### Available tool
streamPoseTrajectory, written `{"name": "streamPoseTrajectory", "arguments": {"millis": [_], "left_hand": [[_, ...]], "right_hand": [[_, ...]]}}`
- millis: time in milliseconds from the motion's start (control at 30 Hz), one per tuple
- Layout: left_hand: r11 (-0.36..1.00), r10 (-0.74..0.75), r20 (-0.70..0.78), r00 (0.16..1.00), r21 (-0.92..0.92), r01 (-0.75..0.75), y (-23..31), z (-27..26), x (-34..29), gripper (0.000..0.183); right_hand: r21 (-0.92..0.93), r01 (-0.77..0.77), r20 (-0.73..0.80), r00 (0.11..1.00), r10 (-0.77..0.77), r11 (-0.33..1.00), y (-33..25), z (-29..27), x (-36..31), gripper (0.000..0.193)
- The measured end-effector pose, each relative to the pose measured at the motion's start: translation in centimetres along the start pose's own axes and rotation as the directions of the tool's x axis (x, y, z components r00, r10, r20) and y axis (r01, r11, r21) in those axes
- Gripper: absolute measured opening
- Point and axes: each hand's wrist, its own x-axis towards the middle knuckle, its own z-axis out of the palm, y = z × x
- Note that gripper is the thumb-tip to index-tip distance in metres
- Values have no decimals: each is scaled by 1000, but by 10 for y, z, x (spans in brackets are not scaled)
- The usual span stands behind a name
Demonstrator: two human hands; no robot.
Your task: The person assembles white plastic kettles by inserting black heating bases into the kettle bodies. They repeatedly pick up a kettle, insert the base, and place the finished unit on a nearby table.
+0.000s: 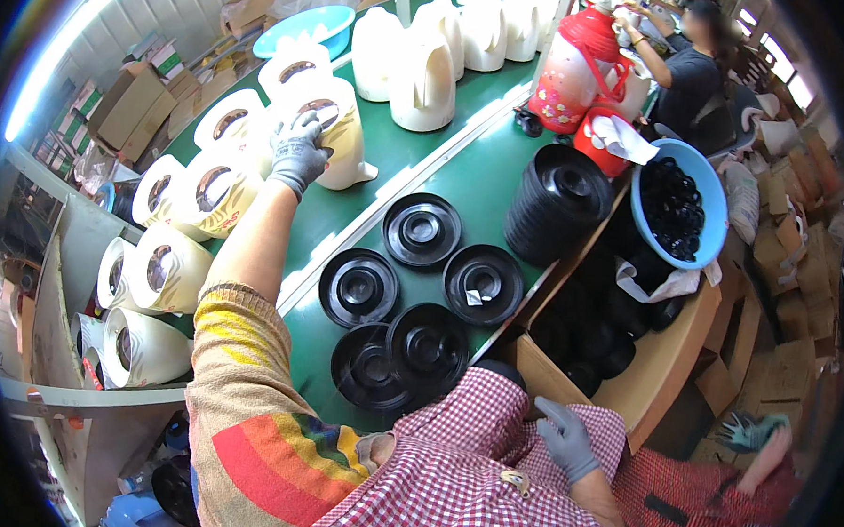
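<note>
My left hand (300, 153), in a grey glove, reaches across the green table with its fingers curled on a cream jug body (344, 152). This body stands with a round opening on top and a small spout-like projection low on its right side. Several similar cream bodies (216, 190) with round openings are grouped to its left. In front of my lap, several round black plastic pieces (422, 230) lie on the table, two of them overlapping. My right hand (567, 441), also grey-gloved, rests over my checked apron with fingers stretched out, holding nothing.
A tall stack of black round pieces (558, 204) stands right of the loose ones. Beyond are white jug bodies (424, 94) and a red flowered thermos (581, 73). A blue basin (722, 197) of black parts sits by a cardboard box (666, 382). Co-workers (698, 78) are at the right.
</note>
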Motion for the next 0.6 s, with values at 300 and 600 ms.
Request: {"name": "streamPoseTrajectory", "arguments": {"millis": [300, 600], "left_hand": [[757, 579, -178, 796, -246, -606, 138, -217, -115, 34], [440, 755, -116, 645, -640, -630, 245, -226, -279, 37]], "right_hand": [[242, 330, -34, 943, -332, 912, -184, -52, 64, 73], [450, 89, 17, 994, -108, 888, -170, -49, -5, 47]]}}
